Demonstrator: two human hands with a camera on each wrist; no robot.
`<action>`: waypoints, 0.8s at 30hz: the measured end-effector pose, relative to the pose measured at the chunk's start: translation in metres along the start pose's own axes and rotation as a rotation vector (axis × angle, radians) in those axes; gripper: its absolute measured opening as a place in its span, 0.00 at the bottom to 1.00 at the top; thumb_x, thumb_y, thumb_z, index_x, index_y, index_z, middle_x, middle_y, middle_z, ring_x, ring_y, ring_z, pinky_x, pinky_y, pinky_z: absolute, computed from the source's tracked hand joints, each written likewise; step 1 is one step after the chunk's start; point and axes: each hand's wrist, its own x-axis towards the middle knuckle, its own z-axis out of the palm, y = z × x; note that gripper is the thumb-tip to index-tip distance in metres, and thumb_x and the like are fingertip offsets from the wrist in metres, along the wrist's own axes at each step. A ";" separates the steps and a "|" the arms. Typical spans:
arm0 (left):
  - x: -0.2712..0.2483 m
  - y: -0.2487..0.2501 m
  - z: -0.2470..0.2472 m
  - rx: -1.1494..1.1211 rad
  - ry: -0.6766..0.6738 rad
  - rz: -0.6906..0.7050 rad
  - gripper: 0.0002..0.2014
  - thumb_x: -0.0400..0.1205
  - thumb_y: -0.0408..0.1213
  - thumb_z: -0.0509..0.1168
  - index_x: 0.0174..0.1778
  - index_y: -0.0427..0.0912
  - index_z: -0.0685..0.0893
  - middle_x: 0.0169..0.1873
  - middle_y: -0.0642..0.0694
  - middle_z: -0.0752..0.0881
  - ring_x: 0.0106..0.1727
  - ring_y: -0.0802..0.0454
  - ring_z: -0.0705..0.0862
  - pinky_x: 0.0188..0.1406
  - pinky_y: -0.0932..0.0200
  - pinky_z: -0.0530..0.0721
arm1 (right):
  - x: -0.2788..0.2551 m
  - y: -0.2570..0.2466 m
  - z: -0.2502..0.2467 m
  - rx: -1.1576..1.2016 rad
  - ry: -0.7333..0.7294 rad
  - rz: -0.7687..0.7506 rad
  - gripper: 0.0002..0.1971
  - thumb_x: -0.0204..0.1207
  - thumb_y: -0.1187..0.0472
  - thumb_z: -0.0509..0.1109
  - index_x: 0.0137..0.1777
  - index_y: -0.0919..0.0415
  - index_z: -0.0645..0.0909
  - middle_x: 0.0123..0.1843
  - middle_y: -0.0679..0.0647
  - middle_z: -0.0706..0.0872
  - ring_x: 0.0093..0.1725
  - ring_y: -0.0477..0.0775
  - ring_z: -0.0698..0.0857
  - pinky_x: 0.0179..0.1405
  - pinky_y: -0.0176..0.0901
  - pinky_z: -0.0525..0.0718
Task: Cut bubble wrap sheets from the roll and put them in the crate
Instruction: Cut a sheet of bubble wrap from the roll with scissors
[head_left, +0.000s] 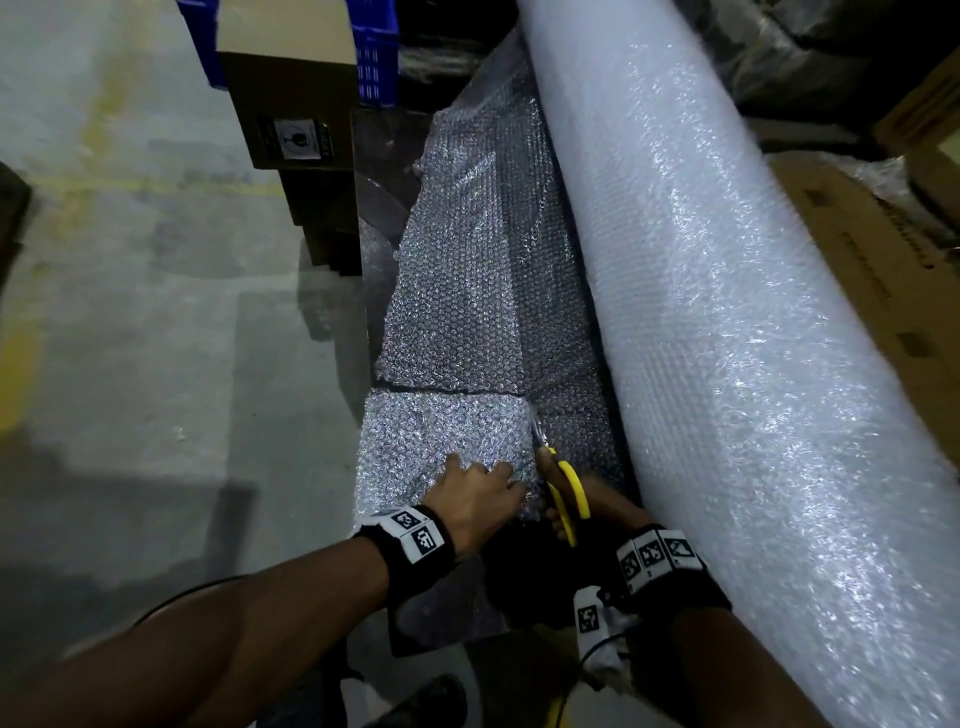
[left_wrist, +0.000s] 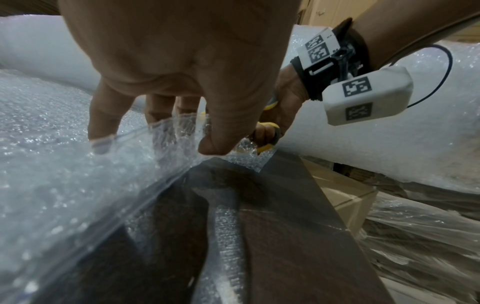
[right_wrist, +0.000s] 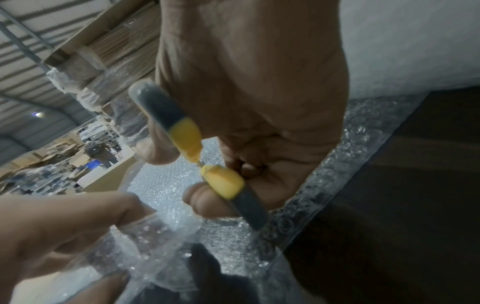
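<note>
A: Clear, thin plastic film is what is being dealt with. The bubble wrap sheet (head_left: 457, 312) is spread flat on the dark worktop (left_wrist: 298, 236), running from six o'clock toward twelve in the head view, with the roll (head_left: 727, 312) lying just beside it at three o'clock.

B: How is it expected to handle?

A: It is judged very light, soft and limp, and somewhat slippery; it would be crumpled rather than broken. Hold is best taken at a free edge or corner, close to the cut line, so that the film is kept taut for the blades.

B: And the fingers?

A: The near edge is pinched by the left hand (head_left: 480, 493), thumb over the film and fingers (left_wrist: 100, 123) partly under it. The handles of the scissors (head_left: 563, 491) are gripped by the right hand (right_wrist: 254, 98), fingers curled through the loops, blades set into the film at its right side.

B: The count?

A: One roll, one pair of scissors, and one sheet being cut are seen. A blue crate (head_left: 374, 57) is made out at twelve o'clock, well apart, behind cardboard boxes (head_left: 291, 104); their number cannot be told.
</note>
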 end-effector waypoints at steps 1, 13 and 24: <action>-0.001 0.000 -0.001 -0.001 -0.002 0.004 0.14 0.86 0.35 0.57 0.67 0.38 0.73 0.63 0.35 0.76 0.57 0.32 0.84 0.68 0.23 0.70 | -0.001 0.000 0.000 0.003 -0.002 0.003 0.29 0.71 0.30 0.69 0.31 0.57 0.76 0.24 0.53 0.77 0.21 0.50 0.75 0.24 0.36 0.73; -0.004 0.001 0.000 0.003 -0.009 -0.024 0.13 0.86 0.34 0.57 0.66 0.37 0.73 0.60 0.35 0.76 0.56 0.31 0.84 0.69 0.23 0.69 | 0.000 -0.001 -0.002 -0.013 -0.032 0.024 0.27 0.70 0.31 0.72 0.29 0.54 0.74 0.27 0.53 0.75 0.21 0.48 0.71 0.23 0.37 0.66; -0.005 -0.005 0.002 -0.003 0.010 -0.042 0.12 0.86 0.38 0.58 0.65 0.41 0.74 0.60 0.37 0.77 0.55 0.32 0.85 0.67 0.25 0.70 | 0.001 -0.006 -0.009 -0.046 -0.027 0.027 0.30 0.66 0.27 0.74 0.26 0.54 0.75 0.24 0.54 0.75 0.22 0.50 0.74 0.25 0.38 0.70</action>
